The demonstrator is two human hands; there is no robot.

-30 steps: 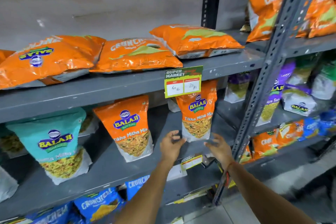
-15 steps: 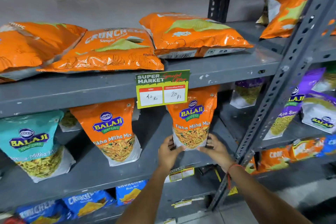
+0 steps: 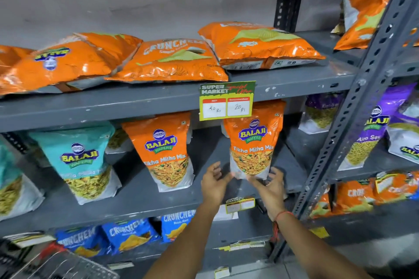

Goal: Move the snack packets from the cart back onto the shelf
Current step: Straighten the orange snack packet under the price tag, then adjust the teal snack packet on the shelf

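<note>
Standing an orange Tikha Mitha Mix pouch (image 3: pixel 255 142) upright on the middle shelf (image 3: pixel 140 197), right under the yellow price tag (image 3: pixel 227 100). Left hand (image 3: pixel 214 182) spread at the pouch's lower left corner, fingers loose, touching or nearly so; cannot tell which. Right hand (image 3: pixel 271 186) cupped at the lower right corner, fingertips curled toward the white base, no firm pinch visible. Probably the settling step: pouch down, hands about to let go.

To do it well: flatten the gusset base fully on the shelf, square the printed face to the aisle, match the lean of the neighbouring orange pouch (image 3: pixel 166 152), then release both sides together to avoid a topple forward. Soft, light bag; likely to slump if the base stays folded.

Holding on each level: flat orange Crunchem bags (image 3: pixel 172 61) lying on the top shelf (image 3: pixel 136 102); teal pouch (image 3: pixel 81 161) and orange pouches standing on the middle one; blue Crunchem packets (image 3: pixel 129 235) below. Purple pouches (image 3: pixel 371 133) in the bay to the right. Wire cart (image 3: pixel 68 265) at the lower left corner, contents not visible.
</note>
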